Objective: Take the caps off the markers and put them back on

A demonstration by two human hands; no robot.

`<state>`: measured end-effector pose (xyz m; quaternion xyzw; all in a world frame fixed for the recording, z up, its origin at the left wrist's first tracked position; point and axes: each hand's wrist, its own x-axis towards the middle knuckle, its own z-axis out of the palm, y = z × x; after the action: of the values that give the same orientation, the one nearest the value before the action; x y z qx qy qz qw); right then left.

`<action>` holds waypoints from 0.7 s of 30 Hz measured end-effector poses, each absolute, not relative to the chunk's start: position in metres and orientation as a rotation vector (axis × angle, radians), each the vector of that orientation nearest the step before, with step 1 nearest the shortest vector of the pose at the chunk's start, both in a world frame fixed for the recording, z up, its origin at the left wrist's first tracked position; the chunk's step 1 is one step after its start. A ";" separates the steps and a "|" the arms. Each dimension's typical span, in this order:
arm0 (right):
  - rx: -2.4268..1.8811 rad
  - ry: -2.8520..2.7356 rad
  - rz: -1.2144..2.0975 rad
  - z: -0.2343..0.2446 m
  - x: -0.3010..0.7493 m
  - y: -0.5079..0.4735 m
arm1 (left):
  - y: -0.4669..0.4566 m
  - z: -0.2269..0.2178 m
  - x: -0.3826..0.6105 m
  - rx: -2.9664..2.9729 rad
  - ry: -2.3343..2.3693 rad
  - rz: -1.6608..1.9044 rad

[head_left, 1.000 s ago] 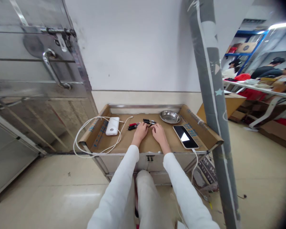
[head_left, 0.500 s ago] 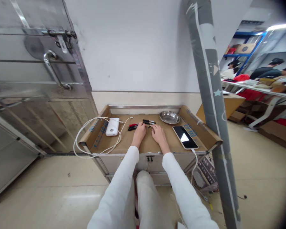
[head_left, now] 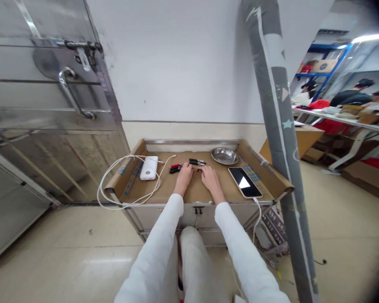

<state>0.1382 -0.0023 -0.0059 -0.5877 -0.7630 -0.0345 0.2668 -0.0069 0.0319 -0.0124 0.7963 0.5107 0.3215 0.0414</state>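
Observation:
My left hand (head_left: 184, 176) rests over the brown cardboard (head_left: 167, 189), its fingers drawn together just right of a red pen and black pens (head_left: 176, 169). My right hand (head_left: 210, 178) lies opposite, fingers bent inward. A small dark piece shows by its fingertips, too small to name. The fingertips of both hands nearly meet, and what they pinch is hidden. Just beyond them lie black pens (head_left: 197, 162), side by side. Behind my right hand sits a shallow round metal bowl (head_left: 225, 156).
A white power bank (head_left: 149, 168) with a looping white cable lies on the left. On the right is a smartphone (head_left: 245, 182) with a cable plugged in. A tall grey patterned roll (head_left: 279, 84) leans beside the cabinet. People sit at a table far right.
My right hand's fingers have drawn in slightly toward my left hand. The pens, bowl and phone stay where they were.

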 end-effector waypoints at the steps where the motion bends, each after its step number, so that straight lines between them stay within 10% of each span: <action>1: -1.598 -2.053 -0.104 -0.005 0.138 -0.003 | 0.032 -0.012 -0.007 2.442 1.561 0.985; 21: -1.614 -2.038 -0.227 -0.008 0.139 0.000 | 0.032 -0.010 -0.009 2.531 1.477 0.949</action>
<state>0.1388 -0.0004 -0.0080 -0.5968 -0.7535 -0.0838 0.2628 -0.0085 0.0316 -0.0103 0.8212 0.4794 0.3079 0.0308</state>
